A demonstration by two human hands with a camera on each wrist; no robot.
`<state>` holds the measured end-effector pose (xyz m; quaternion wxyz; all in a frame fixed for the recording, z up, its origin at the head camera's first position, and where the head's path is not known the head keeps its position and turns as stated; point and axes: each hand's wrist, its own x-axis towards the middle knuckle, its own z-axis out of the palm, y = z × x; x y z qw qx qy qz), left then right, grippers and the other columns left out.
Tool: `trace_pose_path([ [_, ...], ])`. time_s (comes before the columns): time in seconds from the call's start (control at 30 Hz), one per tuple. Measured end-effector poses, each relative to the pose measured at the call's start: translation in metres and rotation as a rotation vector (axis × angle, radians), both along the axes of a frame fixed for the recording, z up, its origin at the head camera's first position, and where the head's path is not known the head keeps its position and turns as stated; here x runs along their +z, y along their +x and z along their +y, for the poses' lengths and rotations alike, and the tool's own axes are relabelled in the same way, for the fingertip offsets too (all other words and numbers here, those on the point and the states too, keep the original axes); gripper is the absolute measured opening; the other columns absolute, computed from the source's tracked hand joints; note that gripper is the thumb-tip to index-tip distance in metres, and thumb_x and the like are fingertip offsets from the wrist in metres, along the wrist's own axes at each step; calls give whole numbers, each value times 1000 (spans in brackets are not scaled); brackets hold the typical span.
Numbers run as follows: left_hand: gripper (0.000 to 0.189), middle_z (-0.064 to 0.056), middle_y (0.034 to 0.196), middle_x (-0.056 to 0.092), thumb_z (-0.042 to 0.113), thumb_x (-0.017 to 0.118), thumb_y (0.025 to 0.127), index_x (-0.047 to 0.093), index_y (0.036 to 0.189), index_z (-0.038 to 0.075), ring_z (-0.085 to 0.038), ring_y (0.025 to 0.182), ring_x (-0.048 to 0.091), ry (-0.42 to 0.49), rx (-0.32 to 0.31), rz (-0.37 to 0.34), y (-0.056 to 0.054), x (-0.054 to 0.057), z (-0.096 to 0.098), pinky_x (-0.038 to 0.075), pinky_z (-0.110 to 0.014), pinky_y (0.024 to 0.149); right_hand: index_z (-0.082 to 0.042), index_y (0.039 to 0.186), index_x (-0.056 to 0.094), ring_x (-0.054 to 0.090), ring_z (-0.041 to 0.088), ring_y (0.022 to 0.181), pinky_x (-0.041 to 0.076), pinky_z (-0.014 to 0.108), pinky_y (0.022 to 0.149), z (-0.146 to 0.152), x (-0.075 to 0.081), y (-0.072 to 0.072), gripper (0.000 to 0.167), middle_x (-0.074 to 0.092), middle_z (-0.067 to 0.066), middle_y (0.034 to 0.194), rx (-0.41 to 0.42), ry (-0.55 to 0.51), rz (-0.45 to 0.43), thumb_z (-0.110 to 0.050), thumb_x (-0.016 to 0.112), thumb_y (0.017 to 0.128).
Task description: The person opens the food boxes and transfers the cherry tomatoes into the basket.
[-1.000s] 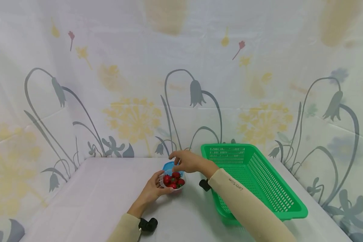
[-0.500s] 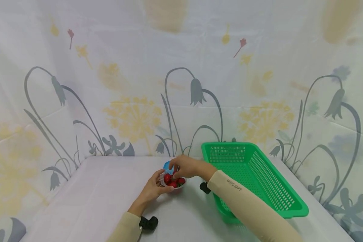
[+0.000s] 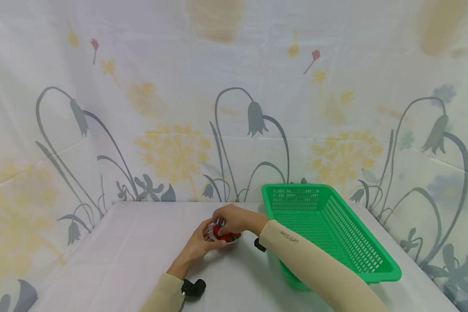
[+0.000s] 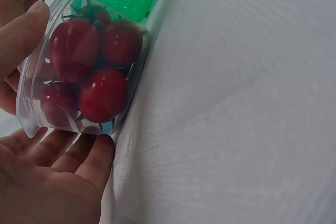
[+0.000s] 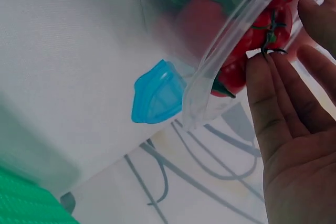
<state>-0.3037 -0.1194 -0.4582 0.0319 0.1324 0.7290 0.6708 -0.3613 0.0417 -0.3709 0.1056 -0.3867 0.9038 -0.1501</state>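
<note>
Tub (image 5: 195,106) is clear plastic, rounded, w/ small toms (image 4: 103,95) inside: glossy red, green stems showing. L hand (image 3: 196,244) has it gripped, thumb at the near side, fingers curved round the left side. R hand (image 3: 235,216) is over the top, fingers bent part-way, tips touching the toms; can't tell if one's pinched. Tub sits lower ctr of the head frame, btwn both hands, just under R hand's fingers. Blue plastic pc (image 5: 157,95) just behind; green basket (image 3: 390,273) lower R.
</note>
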Motion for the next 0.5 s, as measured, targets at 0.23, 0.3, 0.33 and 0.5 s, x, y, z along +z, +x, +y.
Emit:
trace_pose_path([
  [0.23, 84, -22, 141, 44, 12, 77, 81, 27, 147, 3, -32, 124, 49, -16, -14, -9, 0, 1, 1, 45, -37, 98, -12, 112, 64, 57, 9, 87, 50, 23, 77, -5, -1, 4, 31, 64, -3, 96, 22, 45, 29, -18, 75, 83],
  [0.3, 85, -23, 143, 41, 12, 77, 81, 25, 148, 3, -33, 127, 47, -14, -13, -11, 1, 3, 1, 43, -41, 101, -13, 111, 62, 57, 8, 85, 50, 23, 76, -6, -1, 4, 31, 64, -3, 96, 30, 60, 48, -19, 75, 83],
  [0.33, 85, -24, 144, 40, 12, 76, 81, 24, 148, 3, -34, 128, 45, -10, -14, -11, 1, 3, 1, 42, -42, 101, -13, 110, 61, 56, 7, 84, 49, 23, 75, -7, -2, 3, 32, 64, -3, 95, 32, 68, 62, -20, 75, 83],
  [0.5, 86, -25, 144, 39, 10, 76, 81, 23, 148, 0, -36, 129, 44, -14, -9, -6, 2, 4, 0, 40, -45, 102, -14, 108, 60, 54, 5, 80, 49, 21, 71, -11, -7, -1, 32, 63, -4, 93, 38, 93, 108, -23, 76, 82],
])
